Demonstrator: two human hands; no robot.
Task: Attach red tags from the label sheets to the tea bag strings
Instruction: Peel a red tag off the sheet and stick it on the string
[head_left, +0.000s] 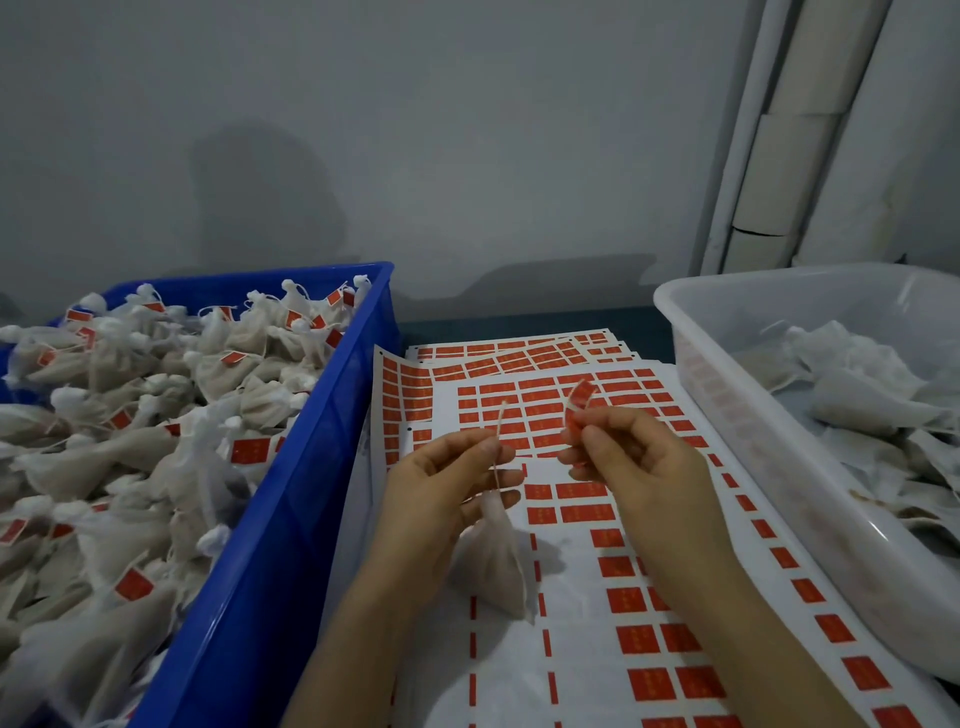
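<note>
Left hand (447, 483) pinches the string (500, 431) of a tea bag (496, 561), bag hanging below the fingers over the label sheets (582, 597) mid-surface. Right hand (628, 457) pinches a peeled red tag (577, 410), held just right of the string end, not touching. Blue crate (291, 519) of tagged bags at left edge; white bin (727, 405) of bags at right edge.

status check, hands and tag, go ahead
Left hand pinches string, tea bag hanging. Right hand pinches red tag, not yet on string. Nothing between them.
</note>
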